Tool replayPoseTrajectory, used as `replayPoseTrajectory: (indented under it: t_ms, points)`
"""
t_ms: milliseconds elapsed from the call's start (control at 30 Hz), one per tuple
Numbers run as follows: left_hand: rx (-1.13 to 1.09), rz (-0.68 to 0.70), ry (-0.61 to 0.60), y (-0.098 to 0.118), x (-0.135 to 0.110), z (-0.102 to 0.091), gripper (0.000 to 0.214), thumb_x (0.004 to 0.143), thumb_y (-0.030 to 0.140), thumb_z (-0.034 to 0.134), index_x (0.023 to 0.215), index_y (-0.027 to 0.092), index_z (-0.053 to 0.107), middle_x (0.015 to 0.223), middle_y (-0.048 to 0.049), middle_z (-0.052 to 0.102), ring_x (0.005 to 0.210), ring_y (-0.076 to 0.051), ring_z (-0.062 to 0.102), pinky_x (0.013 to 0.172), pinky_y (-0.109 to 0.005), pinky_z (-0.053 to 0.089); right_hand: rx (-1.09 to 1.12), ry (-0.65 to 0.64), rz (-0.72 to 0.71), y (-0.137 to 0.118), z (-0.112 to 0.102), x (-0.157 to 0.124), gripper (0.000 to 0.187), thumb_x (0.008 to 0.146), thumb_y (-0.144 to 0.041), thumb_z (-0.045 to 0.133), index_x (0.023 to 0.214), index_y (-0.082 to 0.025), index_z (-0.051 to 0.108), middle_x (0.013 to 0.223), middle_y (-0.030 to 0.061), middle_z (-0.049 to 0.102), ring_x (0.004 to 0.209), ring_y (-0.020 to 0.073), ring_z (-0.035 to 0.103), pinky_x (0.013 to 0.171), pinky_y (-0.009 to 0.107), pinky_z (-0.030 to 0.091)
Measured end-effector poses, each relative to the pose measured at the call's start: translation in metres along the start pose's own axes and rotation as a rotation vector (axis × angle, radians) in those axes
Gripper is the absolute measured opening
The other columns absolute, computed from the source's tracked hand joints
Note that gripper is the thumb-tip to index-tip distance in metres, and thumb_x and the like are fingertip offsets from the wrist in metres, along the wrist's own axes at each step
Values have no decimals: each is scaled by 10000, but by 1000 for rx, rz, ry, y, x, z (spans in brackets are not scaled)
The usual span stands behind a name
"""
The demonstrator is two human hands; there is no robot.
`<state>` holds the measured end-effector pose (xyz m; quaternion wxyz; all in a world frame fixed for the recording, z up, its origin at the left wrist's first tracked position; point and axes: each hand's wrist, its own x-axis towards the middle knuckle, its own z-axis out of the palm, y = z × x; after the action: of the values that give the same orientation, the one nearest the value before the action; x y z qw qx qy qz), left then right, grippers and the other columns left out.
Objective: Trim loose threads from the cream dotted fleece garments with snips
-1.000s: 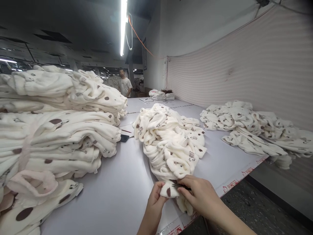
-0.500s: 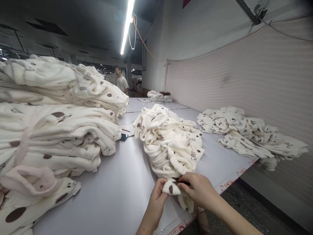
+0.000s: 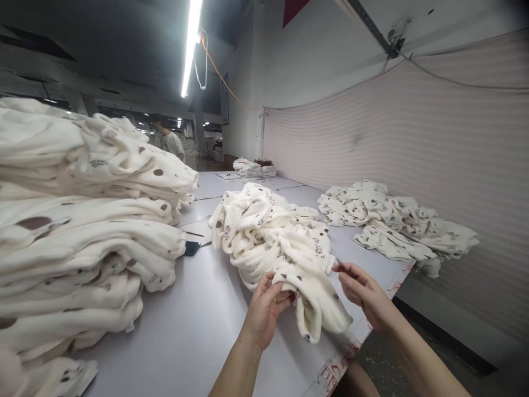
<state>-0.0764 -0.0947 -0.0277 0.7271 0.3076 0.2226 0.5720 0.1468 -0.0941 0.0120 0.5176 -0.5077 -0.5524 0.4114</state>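
Observation:
A heap of cream fleece garments (image 3: 268, 237) with brown spots and small printed figures lies in front of me. At its near end, my left hand (image 3: 264, 314) pinches the edge of one garment (image 3: 326, 300), whose open tube-like end hangs towards the table edge. Just right of the heap, my right hand (image 3: 367, 295) is closed round a small dark pointed tool (image 3: 336, 265), which looks like thread snips. Most of that tool is hidden by the fingers, and its tip is close to the cloth.
Tall stacks of similar fleece (image 3: 91, 237) fill the left side. Another fleece pile (image 3: 397, 220) overhangs the table's right edge. A dark flat object (image 3: 192, 248) lies on the pale table (image 3: 198, 331). Folded white stacks (image 3: 250, 168) sit at the back; a person (image 3: 171, 143) stands beyond.
My hands have moved apart. The right has gone up and to the right with the tool, away from the small spotted corner; the left now holds a wider stretch of edge. The view has shifted rightward.

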Motion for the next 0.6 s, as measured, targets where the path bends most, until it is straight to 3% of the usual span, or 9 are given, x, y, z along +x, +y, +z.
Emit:
replayPoseTrajectory:
  t_ms: [67,167,267,367,500,533,600]
  points:
    - [84,-50,17,-10,3,-7,226,707,285,711,885,218,589,912,-26,674,819,-186,631,761,-318,470,118,110,42,5,-13,18,431,703,-534,685,910,-158,642,512,-78,352,423,66,250,417,223,189]
    - [151,-156,43,-26,5,-27,277,582,323,809,716,182,612,692,1,647,633,-141,600,586,-234,435,145,139,120,11,-23,58,475,666,-549,703,908,-143,653,548,-44,445,426,71,288,418,236,222]
    - [-7,-271,186,-23,16,-37,363,570,449,803,777,213,620,706,-12,682,623,-171,637,593,-268,453,135,143,94,15,-14,104,487,667,-552,691,935,-148,642,717,21,582,462,79,369,446,241,287]
    - [-53,-239,275,-3,38,-22,416,583,432,799,897,238,607,843,-40,714,724,-216,670,646,-310,479,165,185,36,14,7,131,489,721,-563,636,993,-157,613,742,7,557,493,84,377,475,237,304]
    - [4,-140,219,14,77,8,311,646,367,764,859,218,594,812,-35,696,700,-195,653,676,-330,492,35,249,-5,-1,28,111,412,809,-552,542,999,-191,598,688,-11,516,564,125,435,527,238,349]
    - [5,-131,207,15,86,13,309,648,362,760,867,217,598,840,-40,696,710,-194,652,689,-334,495,-34,228,-13,-4,32,99,374,811,-534,548,978,-203,598,741,3,554,625,145,485,567,244,381]
    - [13,-139,196,14,100,19,320,637,348,762,889,214,619,892,-49,698,750,-193,650,705,-321,496,-202,57,-47,-6,37,78,308,757,-465,637,943,-222,597,813,6,605,705,171,533,627,250,411]
